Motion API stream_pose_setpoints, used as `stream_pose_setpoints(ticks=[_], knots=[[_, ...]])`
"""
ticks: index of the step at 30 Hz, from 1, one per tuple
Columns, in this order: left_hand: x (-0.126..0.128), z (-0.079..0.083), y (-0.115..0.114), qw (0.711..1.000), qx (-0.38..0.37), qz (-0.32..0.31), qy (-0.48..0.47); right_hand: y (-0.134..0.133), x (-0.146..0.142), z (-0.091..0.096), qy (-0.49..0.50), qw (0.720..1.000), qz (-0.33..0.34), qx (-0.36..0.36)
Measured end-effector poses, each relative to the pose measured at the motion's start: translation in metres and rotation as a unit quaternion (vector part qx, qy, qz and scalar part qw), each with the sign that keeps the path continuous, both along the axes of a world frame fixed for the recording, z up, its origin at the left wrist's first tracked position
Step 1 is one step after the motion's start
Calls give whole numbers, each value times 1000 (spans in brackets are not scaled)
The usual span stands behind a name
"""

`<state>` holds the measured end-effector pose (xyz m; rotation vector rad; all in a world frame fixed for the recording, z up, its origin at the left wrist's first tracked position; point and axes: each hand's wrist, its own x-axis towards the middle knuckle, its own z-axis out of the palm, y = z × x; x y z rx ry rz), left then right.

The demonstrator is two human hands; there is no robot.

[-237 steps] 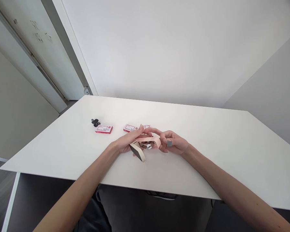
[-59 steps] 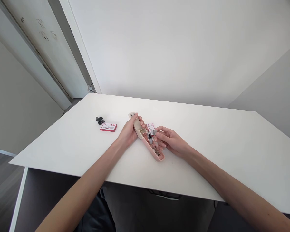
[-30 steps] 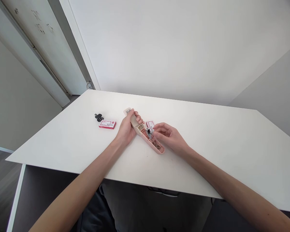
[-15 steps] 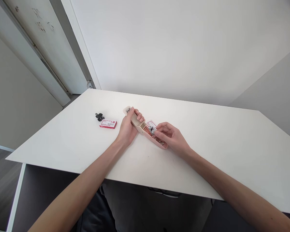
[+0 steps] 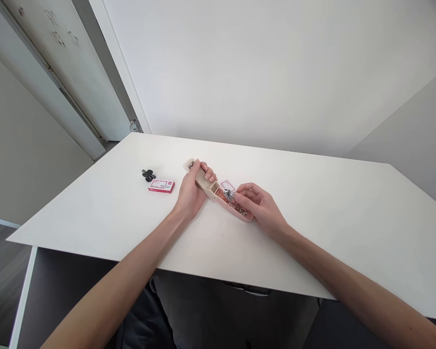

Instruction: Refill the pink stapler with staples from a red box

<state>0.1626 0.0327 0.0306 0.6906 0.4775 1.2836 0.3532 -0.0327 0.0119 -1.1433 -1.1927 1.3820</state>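
A pink and beige stapler [image 5: 218, 193] lies swung open flat on the white table [image 5: 312, 218]. My left hand [image 5: 192, 191] is closed round its beige base end. My right hand [image 5: 257, 206] pinches at the pink top half, its fingertips at the metal staple channel, where a small strip of staples seems to sit. A red and white staple box [image 5: 227, 184] lies just behind the stapler, partly hidden.
Another red staple box [image 5: 161, 185] lies to the left, with a small black clip [image 5: 148, 174] just beyond it. A door and its frame [image 5: 76, 72] stand at the far left behind the table corner. White walls enclose the table.
The stapler was folded in both hands at first and now lies opened flat. Over the last second my right fingers have moved in close onto the staple channel.
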Motion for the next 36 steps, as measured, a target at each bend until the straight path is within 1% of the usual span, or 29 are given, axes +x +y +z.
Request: stream_pose_setpoints(ticks=[6,14,19,22,30,36], knots=[[1,3,-1,1000,-17,10,1,-1,0,-1,-54,998,-11,12],[1,4,-2,1000,-7,17,3,-2,0,-1,-31,999,-15,19],[2,6,-3,999,-27,18,0,-2,-1,-1,-27,999,-15,16],[2,6,-2,1000,-16,16,-2,-1,0,0,-25,999,-12,18],[2,6,-3,1000,-26,14,-6,-1,-1,0,-57,998,-7,21],[3,6,-3,1000,-26,3,-7,-3,-1,4,-60,998,-4,-5]])
